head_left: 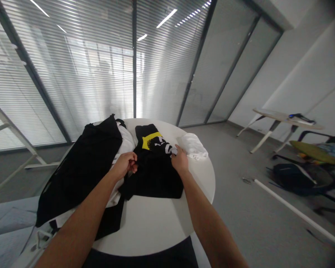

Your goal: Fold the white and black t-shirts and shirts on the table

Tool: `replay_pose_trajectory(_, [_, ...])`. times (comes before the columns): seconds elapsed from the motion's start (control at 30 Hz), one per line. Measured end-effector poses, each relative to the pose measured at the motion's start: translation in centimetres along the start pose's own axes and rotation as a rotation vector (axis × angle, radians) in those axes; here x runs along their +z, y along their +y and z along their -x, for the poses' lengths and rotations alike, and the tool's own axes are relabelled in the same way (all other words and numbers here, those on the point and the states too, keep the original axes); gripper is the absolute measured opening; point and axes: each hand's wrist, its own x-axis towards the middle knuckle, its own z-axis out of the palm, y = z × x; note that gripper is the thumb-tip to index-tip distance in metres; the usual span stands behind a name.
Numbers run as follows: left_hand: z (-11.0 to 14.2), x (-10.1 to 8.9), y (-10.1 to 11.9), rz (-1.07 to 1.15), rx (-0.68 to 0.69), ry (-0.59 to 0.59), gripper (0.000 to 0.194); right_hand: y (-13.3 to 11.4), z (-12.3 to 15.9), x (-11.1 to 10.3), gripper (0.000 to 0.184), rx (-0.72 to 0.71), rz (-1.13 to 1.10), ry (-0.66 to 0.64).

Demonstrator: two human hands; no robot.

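Note:
A black T-shirt (159,178) with a yellow and white print lies partly folded on a round white table (159,227). My left hand (127,163) is closed on the shirt's left edge, fingers curled in a pinch. At the opposite edge, beside the white part of the print, my right hand (180,159) grips the fabric between thumb and fingers. Left of the shirt is a heap of clothes, with a large black garment (83,163) on top and white cloth (126,141) showing from under it. A folded white cloth (194,145) rests just beyond my right hand.
Glass partitions with blinds (100,74) stand behind the table. On the right are a side table (281,115), an office chair (318,149), a dark bag (293,176) and a white pole (293,210) on the floor. A white metal frame (19,139) stands at the left.

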Motion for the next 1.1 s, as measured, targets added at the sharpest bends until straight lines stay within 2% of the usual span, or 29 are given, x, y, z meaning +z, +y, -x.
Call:
replay_pose_trajectory(0.1, [-0.3, -1.0, 0.1, -0.163, 0.033, 0.187, 0.013, -0.3, 0.2, -0.3, 0.055, -0.026, 0.050, 0.074])
replay_pose_trajectory(0.17, [-0.3, -1.4, 0.2, -0.324, 0.080, 0.270, 0.014, -0.9, 0.6, -0.5, 0.053, -0.075, 0.101, 0.119])
replay_pose_trajectory(0.33, [0.7, -0.9, 0.9, -0.921, 0.244, 0.301, 0.022, -3.5, 2.2, -1.1, 0.043, -0.183, 0.229, 0.155])
replay_pose_trajectory(0.4, [1.2, -0.4, 1.2, -1.038, 0.233, 0.329, 0.021, -4.5, 2.9, -1.2, 0.037, -0.248, 0.270, 0.139])
replay_pose_trajectory(0.47, [1.4, 0.0, 1.3, -1.102, 0.244, 0.347, 0.022, -5.1, 3.5, -0.9, 0.029, -0.300, 0.302, 0.067])
replay_pose_trajectory(0.6, [1.6, 0.3, 1.2, -1.167, 0.381, 0.300, 0.029, -5.1, 3.9, 0.2, 0.025, -0.292, 0.349, -0.139])
replay_pose_trajectory(0.73, [1.7, 0.9, 1.0, -1.204, 0.481, 0.186, 0.041, -4.3, 3.8, 1.1, 0.032, -0.252, 0.365, -0.205])
replay_pose_trajectory(0.93, [1.7, 1.5, -0.3, -1.292, 0.354, -0.014, 0.051, -2.8, 2.9, 1.5, 0.037, -0.264, 0.428, -0.227])
replay_pose_trajectory(1.0, [1.4, 1.5, -0.9, -1.336, 0.336, -0.019, 0.050, -2.2, 2.5, 1.7, 0.040, -0.253, 0.448, -0.231])
replay_pose_trajectory(1.1, [1.0, 1.5, -1.5, -1.398, 0.364, 0.035, 0.046, -1.7, 1.9, 2.0, 0.045, -0.219, 0.461, -0.229])
